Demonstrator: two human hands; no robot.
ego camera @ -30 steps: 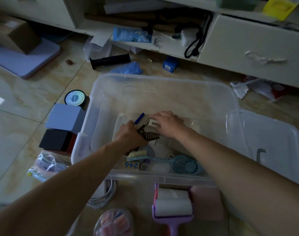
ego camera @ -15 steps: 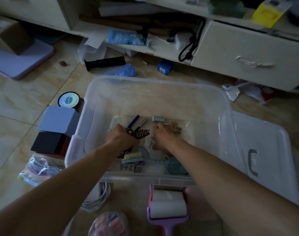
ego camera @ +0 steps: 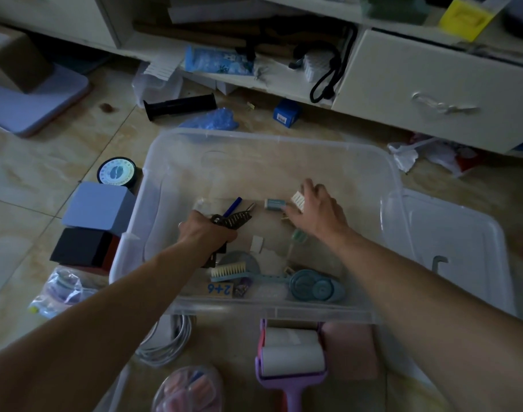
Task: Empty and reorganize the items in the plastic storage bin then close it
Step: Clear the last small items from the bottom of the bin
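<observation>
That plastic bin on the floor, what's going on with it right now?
A person is reaching into the clear plastic bin with both hands. The left hand grips a bunch of dark items, a comb-like piece among them. The right hand holds a small white brush head near a little teal box. A brush, a number card and a round teal tool lie in the bin. The lid lies beside it, so it isn't closed.
</observation>
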